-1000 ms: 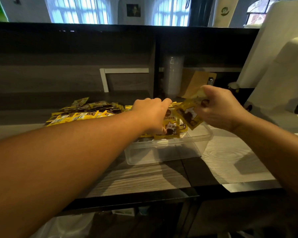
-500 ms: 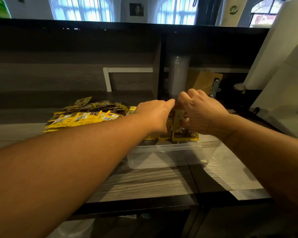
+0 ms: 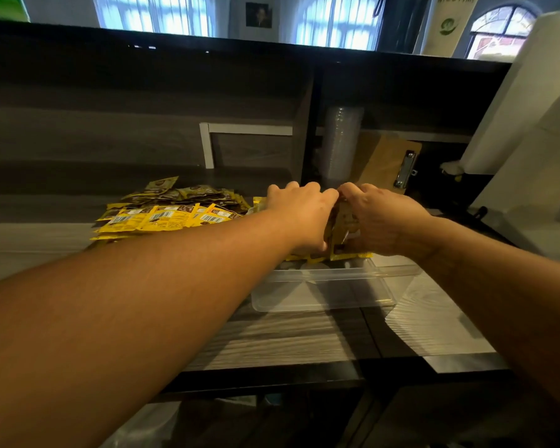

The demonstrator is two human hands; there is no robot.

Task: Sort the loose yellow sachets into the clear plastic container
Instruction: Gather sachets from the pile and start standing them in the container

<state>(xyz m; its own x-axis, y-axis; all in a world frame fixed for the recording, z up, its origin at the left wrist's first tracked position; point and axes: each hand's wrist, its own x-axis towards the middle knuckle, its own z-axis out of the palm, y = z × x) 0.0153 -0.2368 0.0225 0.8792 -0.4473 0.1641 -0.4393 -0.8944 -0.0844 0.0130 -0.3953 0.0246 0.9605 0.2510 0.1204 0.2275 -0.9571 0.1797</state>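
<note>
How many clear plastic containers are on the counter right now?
1: the clear plastic container sits on the counter under both hands, right of the loose sachet pile. None other shows.

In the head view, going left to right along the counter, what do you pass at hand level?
Loose pile of yellow sachets → left hand → bundle of sachets held between both hands → right hand → white machine. The clear plastic container sits under the hands.

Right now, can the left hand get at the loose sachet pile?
Probably yes: the loose sachet pile lies open just beside the left hand, nothing between, but that hand is gripping sachets over the clear container.
</note>
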